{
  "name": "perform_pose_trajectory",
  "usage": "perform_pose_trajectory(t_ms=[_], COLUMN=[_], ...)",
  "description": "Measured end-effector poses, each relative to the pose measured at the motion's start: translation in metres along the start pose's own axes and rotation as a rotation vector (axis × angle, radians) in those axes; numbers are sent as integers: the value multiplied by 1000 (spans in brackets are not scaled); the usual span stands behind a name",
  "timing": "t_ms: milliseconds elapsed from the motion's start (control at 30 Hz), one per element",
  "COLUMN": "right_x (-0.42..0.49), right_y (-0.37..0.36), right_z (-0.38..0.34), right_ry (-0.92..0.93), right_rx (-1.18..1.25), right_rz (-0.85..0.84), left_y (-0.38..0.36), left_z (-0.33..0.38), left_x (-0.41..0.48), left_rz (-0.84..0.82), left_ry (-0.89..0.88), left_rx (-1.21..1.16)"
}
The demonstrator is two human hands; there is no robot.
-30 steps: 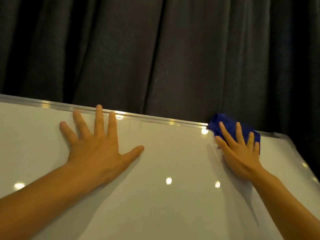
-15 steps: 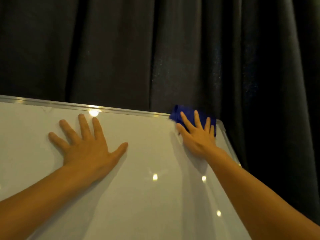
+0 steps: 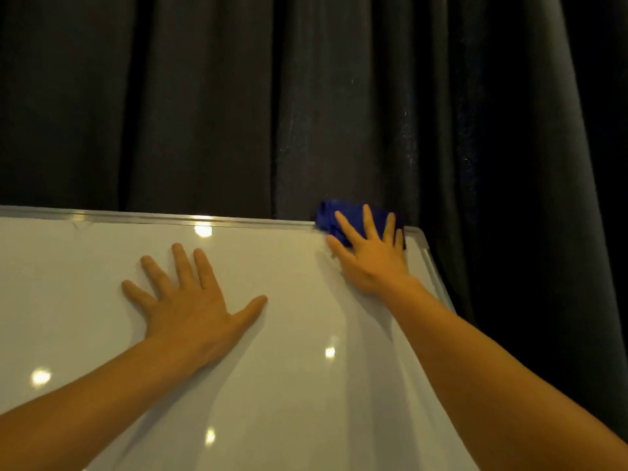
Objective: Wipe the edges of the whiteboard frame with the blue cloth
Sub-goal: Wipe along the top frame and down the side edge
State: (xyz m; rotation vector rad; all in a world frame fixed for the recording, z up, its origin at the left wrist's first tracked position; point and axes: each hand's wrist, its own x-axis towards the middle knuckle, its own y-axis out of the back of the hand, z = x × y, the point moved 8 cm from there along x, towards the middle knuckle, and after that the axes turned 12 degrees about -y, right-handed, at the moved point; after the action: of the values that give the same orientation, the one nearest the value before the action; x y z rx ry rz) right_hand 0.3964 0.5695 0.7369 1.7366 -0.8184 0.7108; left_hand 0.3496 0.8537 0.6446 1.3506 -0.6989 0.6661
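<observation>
A white whiteboard [image 3: 272, 385] with a silver metal frame [image 3: 136, 217] fills the lower part of the head view. A bunched blue cloth [image 3: 350, 215] lies on the top frame edge, just left of the top right corner. My right hand [image 3: 370, 256] presses flat on the cloth, fingers spread over it, palm on the board. My left hand [image 3: 190, 300] lies flat on the board surface with fingers apart, holding nothing.
A dark pleated curtain [image 3: 306, 96] hangs right behind the board. The frame's right edge [image 3: 436, 277] runs down from the rounded corner. Bright light spots reflect off the board surface.
My right hand has slid the blue cloth along the top frame edge to just short of the top right corner. The view has shifted right. My left hand stays flat on the board.
</observation>
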Motion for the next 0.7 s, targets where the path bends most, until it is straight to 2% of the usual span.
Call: perform_pose_trajectory(t_ms=[67,100,200,267,300,333,433,500,600,700], right_x=[-4,-9,-37,-48,-44,-36,-20,-21,-22,-29], right_y=[-1,-5,-19,-21,-17,-11,9,14,13,16], right_z=[2,-17,-80,-80,-67,-46,37,73,76,75], right_ry=[-102,-69,244,394,402,355,13,-139,-201,-296], right_rx=[30,52,17,-51,-81,-93,-72,-73,-10,82], right_rz=[-23,-40,-95,-106,-90,-64,26,28,4,8], left_y=[2,4,6,6,6,6,4,1,-12,-26], left_z=[11,13,21,26,28,32,52,75,123,175], left_x=[2,4,10,14,15,15,15,11,3,2], left_rz=[-10,-17,-29,-35,-31,-26,-3,14,25,52], left_ry=[46,73,110,94,61,6,-257,-407,-556,-581], left_rx=[3,2,4,15,19,26,47,60,64,64])
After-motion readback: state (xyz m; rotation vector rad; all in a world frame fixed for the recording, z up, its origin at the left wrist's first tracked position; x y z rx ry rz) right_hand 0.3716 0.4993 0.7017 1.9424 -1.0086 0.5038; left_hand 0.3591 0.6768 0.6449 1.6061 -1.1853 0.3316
